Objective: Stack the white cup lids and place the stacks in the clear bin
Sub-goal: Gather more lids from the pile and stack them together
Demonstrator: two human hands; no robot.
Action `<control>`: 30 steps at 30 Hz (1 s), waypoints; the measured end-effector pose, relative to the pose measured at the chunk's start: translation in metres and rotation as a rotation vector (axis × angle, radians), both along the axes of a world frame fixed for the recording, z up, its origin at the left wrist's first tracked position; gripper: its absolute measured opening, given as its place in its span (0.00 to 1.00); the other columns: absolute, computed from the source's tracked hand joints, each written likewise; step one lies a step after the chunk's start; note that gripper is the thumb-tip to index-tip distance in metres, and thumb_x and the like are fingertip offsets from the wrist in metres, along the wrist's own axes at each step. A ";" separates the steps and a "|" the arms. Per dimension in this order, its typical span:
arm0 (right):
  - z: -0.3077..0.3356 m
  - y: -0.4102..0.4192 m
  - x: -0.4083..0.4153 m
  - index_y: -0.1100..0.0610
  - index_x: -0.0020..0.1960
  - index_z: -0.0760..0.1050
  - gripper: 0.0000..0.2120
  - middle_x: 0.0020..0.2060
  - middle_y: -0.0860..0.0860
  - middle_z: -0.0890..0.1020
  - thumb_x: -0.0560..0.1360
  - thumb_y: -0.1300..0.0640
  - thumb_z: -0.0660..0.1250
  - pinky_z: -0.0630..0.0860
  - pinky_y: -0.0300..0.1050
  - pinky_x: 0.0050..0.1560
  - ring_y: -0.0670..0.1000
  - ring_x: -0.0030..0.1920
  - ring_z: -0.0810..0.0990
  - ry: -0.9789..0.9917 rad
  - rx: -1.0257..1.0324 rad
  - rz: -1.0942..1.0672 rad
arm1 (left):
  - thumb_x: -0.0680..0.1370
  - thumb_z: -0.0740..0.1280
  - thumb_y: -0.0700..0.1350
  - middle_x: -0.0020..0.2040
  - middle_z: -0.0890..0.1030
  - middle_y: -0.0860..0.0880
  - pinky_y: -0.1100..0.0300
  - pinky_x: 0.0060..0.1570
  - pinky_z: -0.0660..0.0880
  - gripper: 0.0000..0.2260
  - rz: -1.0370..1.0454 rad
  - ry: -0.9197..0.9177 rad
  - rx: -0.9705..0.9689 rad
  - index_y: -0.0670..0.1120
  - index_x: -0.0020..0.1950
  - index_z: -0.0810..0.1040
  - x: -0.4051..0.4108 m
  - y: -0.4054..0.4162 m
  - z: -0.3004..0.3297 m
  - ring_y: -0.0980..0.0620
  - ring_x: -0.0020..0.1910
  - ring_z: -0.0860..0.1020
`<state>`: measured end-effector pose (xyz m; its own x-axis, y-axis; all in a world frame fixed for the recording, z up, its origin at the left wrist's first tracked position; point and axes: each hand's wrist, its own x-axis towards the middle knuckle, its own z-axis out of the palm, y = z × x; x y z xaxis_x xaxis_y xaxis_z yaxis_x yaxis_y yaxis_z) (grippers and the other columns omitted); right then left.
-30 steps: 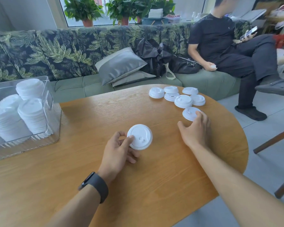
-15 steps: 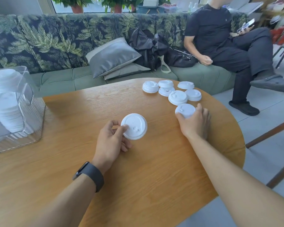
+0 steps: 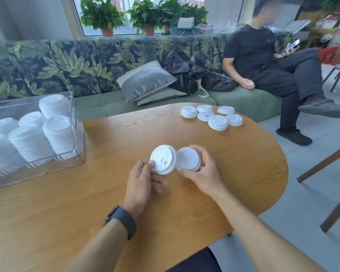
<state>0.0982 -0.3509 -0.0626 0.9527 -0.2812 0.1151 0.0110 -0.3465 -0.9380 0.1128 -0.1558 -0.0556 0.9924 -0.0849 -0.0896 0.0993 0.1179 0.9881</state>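
lounge, leaf-print sofa (image 3: 71,63), cushions (image 3: 145,81), windowsill plants (image 3: 102,14), wooden table (image 3: 106,193)

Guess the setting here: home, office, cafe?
Likely an office lounge or cafe seating corner, not certain. A long leaf-print sofa runs under a window sill lined with potted green plants, an oval wooden table stands before it, and another person sits with a phone.

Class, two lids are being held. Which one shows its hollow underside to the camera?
The lid in the right hand: that lid shows a smooth hollow, whereas the left hand lid shows its top with the sip tab.
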 end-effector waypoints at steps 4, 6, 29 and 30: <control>0.005 0.026 -0.011 0.37 0.64 0.75 0.37 0.54 0.45 0.86 0.59 0.55 0.83 0.81 0.56 0.62 0.49 0.55 0.85 0.099 0.147 0.154 | 0.87 0.58 0.44 0.50 0.86 0.37 0.53 0.37 0.83 0.09 0.048 0.015 -0.001 0.40 0.58 0.75 -0.018 0.021 -0.001 0.39 0.45 0.87; 0.007 0.039 -0.016 0.38 0.65 0.75 0.38 0.54 0.46 0.87 0.58 0.54 0.83 0.81 0.55 0.61 0.49 0.55 0.85 0.127 0.180 0.207 | 0.87 0.58 0.44 0.54 0.85 0.39 0.51 0.43 0.84 0.10 0.065 0.011 0.007 0.40 0.59 0.76 -0.025 0.030 -0.002 0.41 0.48 0.87; 0.011 0.062 -0.020 0.49 0.70 0.78 0.25 0.51 0.50 0.88 0.79 0.68 0.59 0.81 0.44 0.39 0.49 0.44 0.85 0.164 0.388 0.284 | 0.86 0.62 0.49 0.46 0.87 0.44 0.48 0.42 0.85 0.08 0.106 -0.122 0.196 0.49 0.61 0.77 -0.035 0.039 -0.012 0.44 0.40 0.86; 0.012 0.062 -0.020 0.50 0.70 0.78 0.23 0.52 0.52 0.88 0.81 0.66 0.58 0.81 0.45 0.38 0.49 0.45 0.85 0.160 0.405 0.283 | 0.86 0.62 0.50 0.43 0.87 0.45 0.46 0.43 0.85 0.08 0.102 -0.134 0.218 0.50 0.62 0.77 -0.037 0.039 -0.012 0.44 0.39 0.86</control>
<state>0.0778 -0.2892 -0.0511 0.9947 -0.0019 -0.1027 -0.1025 0.0402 -0.9939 0.0763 -0.1171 -0.0672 0.9990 0.0229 0.0378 -0.0354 -0.0967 0.9947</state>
